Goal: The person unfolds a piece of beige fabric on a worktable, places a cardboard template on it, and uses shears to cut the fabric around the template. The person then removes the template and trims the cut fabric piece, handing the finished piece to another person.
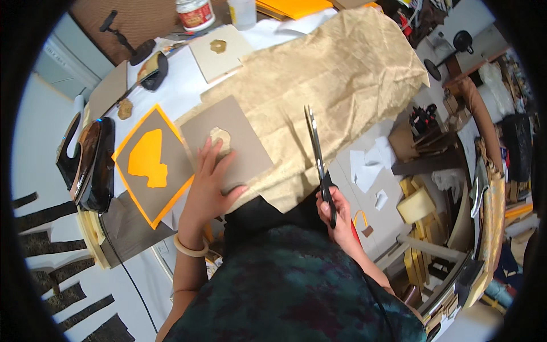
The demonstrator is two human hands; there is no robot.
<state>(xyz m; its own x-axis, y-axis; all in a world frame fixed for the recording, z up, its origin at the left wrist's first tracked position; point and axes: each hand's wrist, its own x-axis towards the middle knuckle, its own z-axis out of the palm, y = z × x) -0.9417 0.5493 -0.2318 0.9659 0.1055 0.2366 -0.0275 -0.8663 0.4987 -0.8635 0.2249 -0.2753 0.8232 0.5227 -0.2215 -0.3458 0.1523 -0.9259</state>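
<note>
The left hand (213, 174) lay spread over a grey board (250, 139) on gold fabric (347, 71), seemingly not yet trimmed; the right hand (340, 216) gripped scissors (319, 162). An orange-bordered panel (175, 162) looked complete.

The person's left hand (213, 176) covers the lower part of a pale cutout (219, 134) and some of the grey card (253, 151) beneath it, so the cutout's full outline cannot be told. The right hand (339, 212) hides part of the scissors' (315, 142) handles. The upper edge cuts off a jar (195, 16) (its label print is too blurred to read) and a cup (243, 14). The lower edge crops the shirt (273, 290). Small clutter at far right is indistinct.
</note>
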